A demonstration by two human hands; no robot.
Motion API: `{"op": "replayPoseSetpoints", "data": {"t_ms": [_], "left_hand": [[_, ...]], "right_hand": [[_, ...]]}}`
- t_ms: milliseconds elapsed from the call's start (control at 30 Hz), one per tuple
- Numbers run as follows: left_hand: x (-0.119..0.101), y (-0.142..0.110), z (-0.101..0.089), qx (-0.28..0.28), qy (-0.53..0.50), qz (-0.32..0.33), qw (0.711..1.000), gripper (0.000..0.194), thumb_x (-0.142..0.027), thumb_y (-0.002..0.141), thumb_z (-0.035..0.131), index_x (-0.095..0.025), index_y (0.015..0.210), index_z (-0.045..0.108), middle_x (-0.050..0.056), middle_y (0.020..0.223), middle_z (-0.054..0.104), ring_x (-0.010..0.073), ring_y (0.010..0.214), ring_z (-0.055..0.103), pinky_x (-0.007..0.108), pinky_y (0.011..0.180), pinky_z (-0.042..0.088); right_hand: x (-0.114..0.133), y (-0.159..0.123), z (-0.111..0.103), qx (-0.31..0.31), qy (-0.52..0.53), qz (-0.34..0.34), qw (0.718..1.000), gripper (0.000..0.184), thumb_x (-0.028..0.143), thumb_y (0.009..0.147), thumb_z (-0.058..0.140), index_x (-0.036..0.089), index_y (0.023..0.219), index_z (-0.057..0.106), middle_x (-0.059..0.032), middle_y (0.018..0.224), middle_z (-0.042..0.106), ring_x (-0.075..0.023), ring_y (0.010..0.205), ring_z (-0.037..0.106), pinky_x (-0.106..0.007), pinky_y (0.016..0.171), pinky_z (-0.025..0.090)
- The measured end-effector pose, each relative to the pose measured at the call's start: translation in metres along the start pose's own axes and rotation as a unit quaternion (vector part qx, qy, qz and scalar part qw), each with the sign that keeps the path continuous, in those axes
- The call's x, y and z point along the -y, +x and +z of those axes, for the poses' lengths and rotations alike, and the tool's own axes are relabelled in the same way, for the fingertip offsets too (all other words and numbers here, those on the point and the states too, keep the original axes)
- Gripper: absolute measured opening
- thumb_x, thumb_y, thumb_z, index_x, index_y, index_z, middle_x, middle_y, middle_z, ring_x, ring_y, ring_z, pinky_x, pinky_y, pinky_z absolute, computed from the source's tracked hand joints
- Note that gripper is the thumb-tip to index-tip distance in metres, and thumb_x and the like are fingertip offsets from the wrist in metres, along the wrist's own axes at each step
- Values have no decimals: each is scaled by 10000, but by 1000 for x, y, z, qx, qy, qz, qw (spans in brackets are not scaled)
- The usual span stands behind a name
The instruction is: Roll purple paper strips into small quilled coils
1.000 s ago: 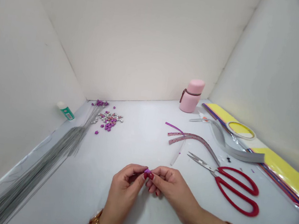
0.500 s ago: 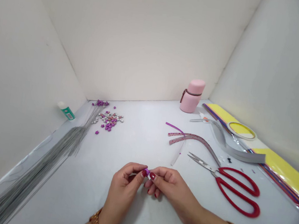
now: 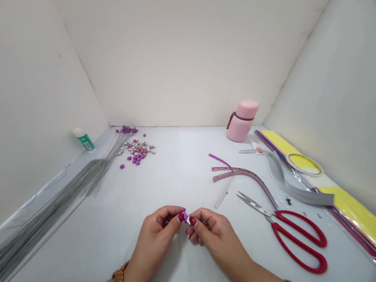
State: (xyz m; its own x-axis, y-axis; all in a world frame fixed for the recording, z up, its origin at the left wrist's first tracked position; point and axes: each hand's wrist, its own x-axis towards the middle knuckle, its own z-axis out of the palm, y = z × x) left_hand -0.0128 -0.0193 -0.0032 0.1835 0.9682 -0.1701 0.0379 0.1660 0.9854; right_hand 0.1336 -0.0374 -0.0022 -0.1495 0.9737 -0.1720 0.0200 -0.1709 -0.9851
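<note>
The left hand [image 3: 157, 229] and right hand [image 3: 214, 232] pinch a small purple piece [image 3: 185, 217] between closed fingertips. A heap of small purple and silver stars [image 3: 137, 151] lies finished beyond, with patterned paper strips [image 3: 239, 174] still unused.

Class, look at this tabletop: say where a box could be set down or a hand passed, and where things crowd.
Bare tabletop runs between the stars and the paper strips, above the left hand and right hand. Another lies between the wire bundle and the left hand. The right side is crowded around the red scissors, tape roll and yellow sheets.
</note>
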Motion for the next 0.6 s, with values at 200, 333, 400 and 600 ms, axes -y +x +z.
{"op": "replayPoseSetpoints", "data": {"t_ms": [200, 333, 400, 600], "left_hand": [[2, 1, 0, -9, -32, -24, 999, 154, -246, 719, 618, -128, 815, 645, 28, 651, 646, 134, 601, 571, 240, 594, 440], [4, 1, 0, 4, -11, 3, 1000, 149, -246, 724, 610, -130, 808, 649, 42, 695, 667, 158, 666, 588, 266, 641, 451], [4, 0, 0, 19, -16, 9, 1000, 148, -250, 735, 601, -135, 815, 649, 37, 699, 670, 153, 670, 586, 261, 647, 451], [1, -1, 0, 27, -70, -21, 997, 181, -241, 760, 585, -132, 892, 644, 44, 728, 665, 139, 677, 582, 257, 669, 449]], "right_hand": [[-1, -1, 0, 12, -28, -22, 999, 148, 259, 794, 507, 175, 712, 598, 8, 612, 556, -124, 591, 507, -232, 571, 405], [-1, -2, 1, 16, -8, -15, 1000, 161, 304, 774, 546, 175, 696, 600, 14, 601, 553, -127, 591, 505, -236, 576, 403], [-1, -1, 1, 17, 9, -6, 1000, 177, 321, 767, 556, 171, 685, 601, 12, 596, 560, -121, 575, 501, -233, 563, 400], [-2, 1, -1, 25, 59, 1, 998, 181, 306, 784, 542, 152, 726, 618, 0, 631, 578, -103, 565, 499, -217, 547, 384]]}}
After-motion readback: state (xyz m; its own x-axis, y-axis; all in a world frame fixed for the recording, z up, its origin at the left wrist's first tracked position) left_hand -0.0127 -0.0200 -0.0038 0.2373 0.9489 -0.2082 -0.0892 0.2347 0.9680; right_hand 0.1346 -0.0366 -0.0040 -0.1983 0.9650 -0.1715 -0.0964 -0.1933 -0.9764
